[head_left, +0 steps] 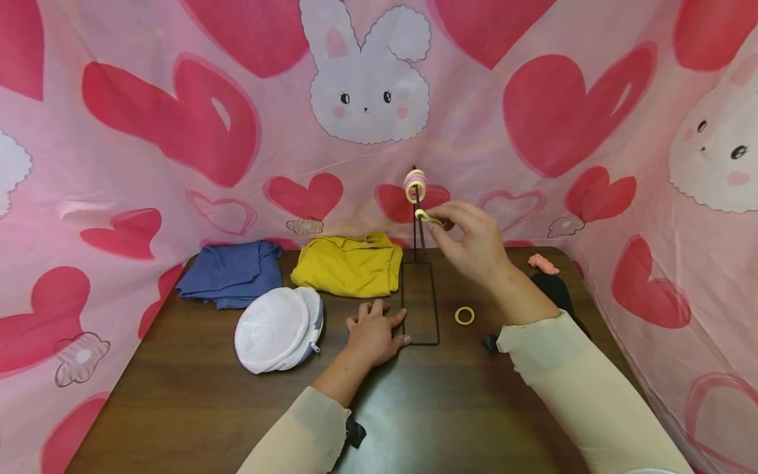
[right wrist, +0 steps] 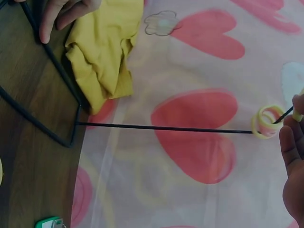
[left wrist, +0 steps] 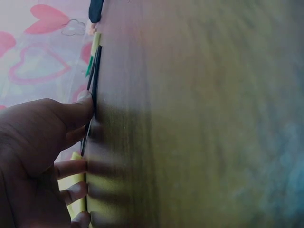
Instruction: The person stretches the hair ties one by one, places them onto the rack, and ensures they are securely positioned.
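Note:
A black wire stand (head_left: 438, 299) has a rectangular base on the table and a tall upright. Several yellow and pink rings (head_left: 415, 183) hang together on its upper arm; the right wrist view shows these rings (right wrist: 264, 124) around the wire. My right hand (head_left: 474, 243) pinches a yellow ring (head_left: 428, 216) between thumb and fingers, close to the arm's front tip. My left hand (head_left: 373, 334) rests low at the base, fingers spread, thumb and a finger touching its left rail. Another yellow ring (head_left: 464, 316) lies flat right of the base.
Behind the left hand are a folded yellow cloth (head_left: 349, 264) and a folded blue cloth (head_left: 231, 273). A white mesh bag (head_left: 275, 329) sits at left. A coral-coloured bundle (head_left: 543, 264) and a black item (head_left: 551, 291) lie at right, the latter partly behind the right forearm. A patterned curtain (head_left: 367, 164) backs the table.

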The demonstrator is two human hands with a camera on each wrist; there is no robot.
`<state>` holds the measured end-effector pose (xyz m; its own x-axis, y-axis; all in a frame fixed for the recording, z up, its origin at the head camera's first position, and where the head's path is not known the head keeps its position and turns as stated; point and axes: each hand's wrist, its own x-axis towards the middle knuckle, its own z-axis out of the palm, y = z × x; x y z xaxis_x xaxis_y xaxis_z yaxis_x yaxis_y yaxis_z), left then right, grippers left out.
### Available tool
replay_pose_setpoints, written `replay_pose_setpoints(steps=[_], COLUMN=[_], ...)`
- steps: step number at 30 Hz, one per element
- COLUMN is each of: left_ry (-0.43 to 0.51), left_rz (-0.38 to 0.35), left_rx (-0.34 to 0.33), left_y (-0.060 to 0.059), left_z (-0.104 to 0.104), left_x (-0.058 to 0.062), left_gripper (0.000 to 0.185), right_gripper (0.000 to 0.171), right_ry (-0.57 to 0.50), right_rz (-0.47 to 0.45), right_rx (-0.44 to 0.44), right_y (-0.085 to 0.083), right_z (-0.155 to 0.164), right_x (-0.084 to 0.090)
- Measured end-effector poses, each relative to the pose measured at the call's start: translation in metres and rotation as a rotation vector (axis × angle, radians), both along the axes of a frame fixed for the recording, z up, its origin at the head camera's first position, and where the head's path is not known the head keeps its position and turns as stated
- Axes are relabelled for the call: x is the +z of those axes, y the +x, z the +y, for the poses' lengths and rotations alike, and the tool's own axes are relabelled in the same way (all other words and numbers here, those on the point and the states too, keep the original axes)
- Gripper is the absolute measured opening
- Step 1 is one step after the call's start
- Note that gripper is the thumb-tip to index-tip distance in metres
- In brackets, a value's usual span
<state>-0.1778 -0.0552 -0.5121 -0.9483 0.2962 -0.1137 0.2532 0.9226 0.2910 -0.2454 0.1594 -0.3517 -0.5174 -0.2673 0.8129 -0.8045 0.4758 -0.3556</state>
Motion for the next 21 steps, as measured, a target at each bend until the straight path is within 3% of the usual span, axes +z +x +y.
replay_pose_setpoints(steps=[11, 21], left_ry=[-0.008, -0.009], left_rz=[-0.005, 0.007], left_rx=[0.009, 0.007], left_y=[-0.001, 0.000], left_z=[0.000, 0.001], left_x=[-0.003, -0.003], left_gripper=[0.064, 0.063], right_gripper=[0.015, 0.027], right_ry=[-0.052, -0.085], right_rz=[-0.003, -0.059], right_rx=[-0.101, -0.142], right_y=[-0.029, -0.039], right_z=[-0.008, -0.011], right_x=[-0.001, -0.002])
